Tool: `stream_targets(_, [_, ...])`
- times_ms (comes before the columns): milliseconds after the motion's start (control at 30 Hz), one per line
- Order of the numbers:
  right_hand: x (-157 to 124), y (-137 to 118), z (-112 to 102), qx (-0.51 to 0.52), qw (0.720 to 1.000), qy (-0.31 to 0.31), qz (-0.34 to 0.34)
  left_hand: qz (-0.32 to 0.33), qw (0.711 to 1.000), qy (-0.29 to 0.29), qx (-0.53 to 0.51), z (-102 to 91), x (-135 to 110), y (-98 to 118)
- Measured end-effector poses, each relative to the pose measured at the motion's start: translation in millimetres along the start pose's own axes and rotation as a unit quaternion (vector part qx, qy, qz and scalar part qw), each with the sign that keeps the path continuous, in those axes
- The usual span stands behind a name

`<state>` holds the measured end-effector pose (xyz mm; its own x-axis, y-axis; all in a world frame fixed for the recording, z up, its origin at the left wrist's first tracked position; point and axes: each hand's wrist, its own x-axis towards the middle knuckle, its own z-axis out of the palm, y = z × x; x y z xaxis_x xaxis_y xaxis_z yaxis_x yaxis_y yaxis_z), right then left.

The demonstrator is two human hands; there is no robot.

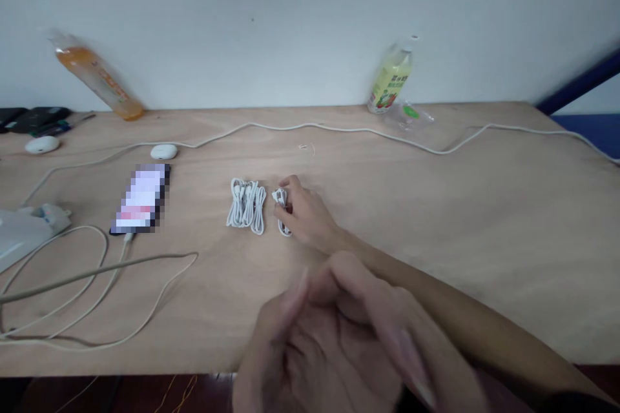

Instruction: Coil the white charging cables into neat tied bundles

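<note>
My right hand (303, 213) reaches out over the wooden table (436, 219) and closes its fingers on a small coiled white cable bundle (281, 203) lying there. Just to its left lie two more coiled white cable bundles (247, 206), side by side and untouched. My left hand (339, 335) hovers close to the camera over the table's front edge. It is blurred, its fingers loosely apart, and nothing shows in it.
A phone (143, 199) lies at the left, plugged into a cable (97, 271) that loops to the front left. A long white cord (339, 129) crosses the back. An orange bottle (97, 77) and a yellow-green bottle (391, 77) lean against the wall. A white oval case (163, 151) sits behind the phone.
</note>
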<state>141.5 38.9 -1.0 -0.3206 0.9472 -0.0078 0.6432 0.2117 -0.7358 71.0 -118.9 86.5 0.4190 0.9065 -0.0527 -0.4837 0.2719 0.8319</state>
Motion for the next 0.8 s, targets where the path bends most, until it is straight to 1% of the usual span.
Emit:
stream_targets(33, [0,1,0,0.004,1.000,0.002,-0.007,0.012,0.998,0.032,-0.060,-0.7,4,3])
stream_targets(67, [-1,2,0,0.007,1.000,0.005,-0.013,0.028,0.993,0.042,-0.102,-3.8,8,5])
stream_targets(100, [-1,3,0,0.010,1.000,0.008,-0.016,0.025,0.992,0.040,-0.120,-9.2,10,7])
stream_targets(133, [-3,4,-1,0.012,1.000,0.011,-0.016,0.006,0.995,0.035,-0.090,-16.6,12,8])
stream_targets(167, [-5,5,-3,0.013,1.000,0.012,-0.014,0.008,0.998,0.047,-0.037,-25.5,13,8])
stream_targets(200, [-7,6,-5,0.013,1.000,0.013,-0.009,0.012,0.996,0.075,0.055,-35.2,14,8])
stream_targets(233, [-9,7,-7,0.012,1.000,0.014,-0.002,0.008,0.983,0.094,0.159,-45.0,16,7])
stream_targets(300, [-16,9,-13,0.013,1.000,0.012,0.015,0.024,0.935,0.151,0.321,-62.8,21,6])
stream_targets(333, [-19,11,-16,0.014,1.000,0.009,0.021,0.037,0.910,0.174,0.374,-70.1,25,6])
stream_targets(400, [-27,14,-23,0.028,0.999,0.001,0.020,0.061,0.874,0.194,0.441,-81.2,36,8])
stream_targets(467, [-33,17,-28,0.040,0.999,0.004,0.022,0.074,0.848,0.192,0.488,-88.5,48,12])
stream_targets(533, [-38,21,-31,0.057,0.998,0.018,0.020,0.084,0.831,0.189,0.517,-93.4,60,13])
stream_targets(567, [-39,22,-32,0.070,0.997,0.025,0.021,0.083,0.828,0.190,0.521,-95.5,65,12])
stream_targets(633, [-42,26,-33,0.120,0.992,0.032,0.028,0.066,0.837,0.177,0.513,-99.7,74,7])
stream_targets(667, [-43,29,-32,0.159,0.986,0.031,0.035,0.064,0.843,0.180,0.502,-101.9,78,3])
stream_targets(733, [-44,34,-30,0.254,0.965,0.030,0.053,0.070,0.865,0.184,0.462,-106.8,85,-6])
stream_targets(800, [-44,39,-28,0.330,0.941,0.036,0.064,0.064,0.903,0.155,0.396,-111.7,91,-16])
